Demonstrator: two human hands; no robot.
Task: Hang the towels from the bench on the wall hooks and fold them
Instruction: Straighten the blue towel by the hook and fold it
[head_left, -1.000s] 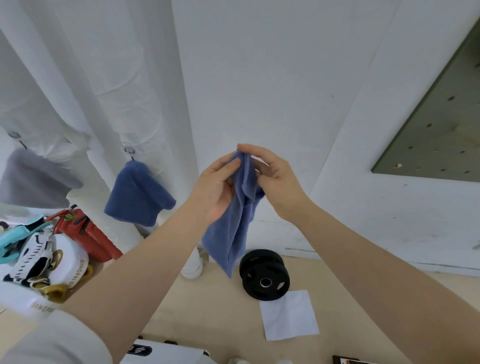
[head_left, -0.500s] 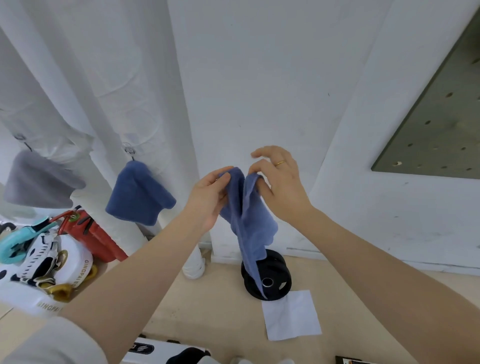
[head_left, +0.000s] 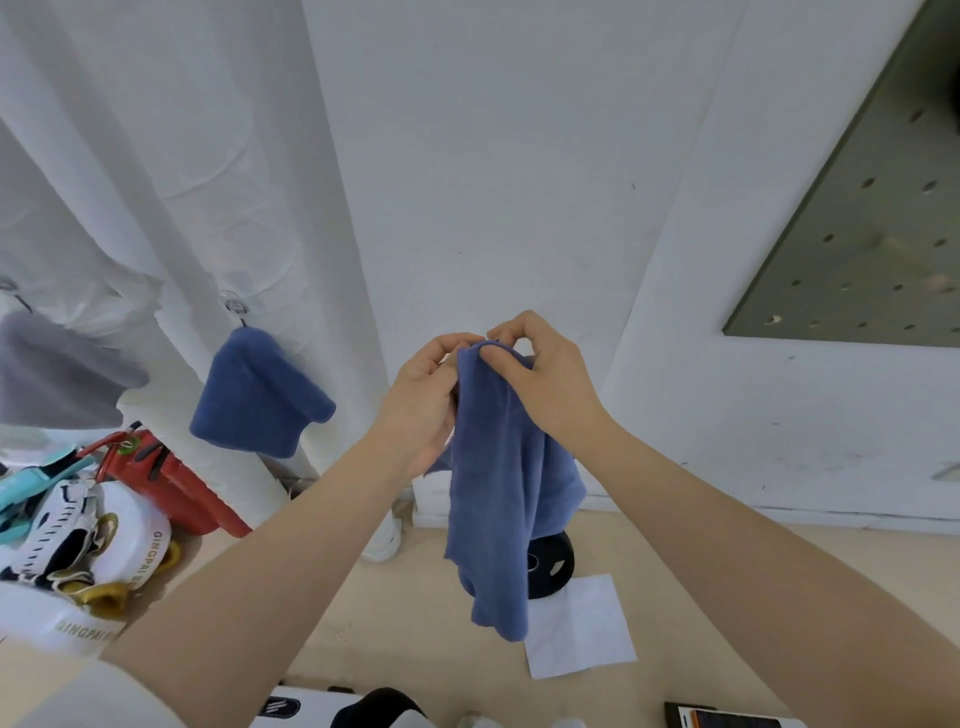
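Observation:
A blue towel (head_left: 498, 499) hangs down in front of the white wall, pinched at its top by both hands. My left hand (head_left: 423, 402) grips its upper left edge and my right hand (head_left: 545, 382) pinches the top fold between thumb and fingers. A second blue towel (head_left: 254, 397) hangs from a wall hook (head_left: 236, 306) to the left. A grey towel (head_left: 49, 371) hangs at the far left edge; its hook is barely visible.
A black weight plate (head_left: 550, 564) and a white sheet (head_left: 579, 629) lie on the floor below the towel. A red bag (head_left: 171, 480), boxing gloves (head_left: 62, 525) and white gear are piled at left. A green pegboard (head_left: 872, 228) hangs at right.
Both hands have come together at the towel's top edge, and the towel has spread wider and hangs longer than a second ago. The view has shifted slightly.

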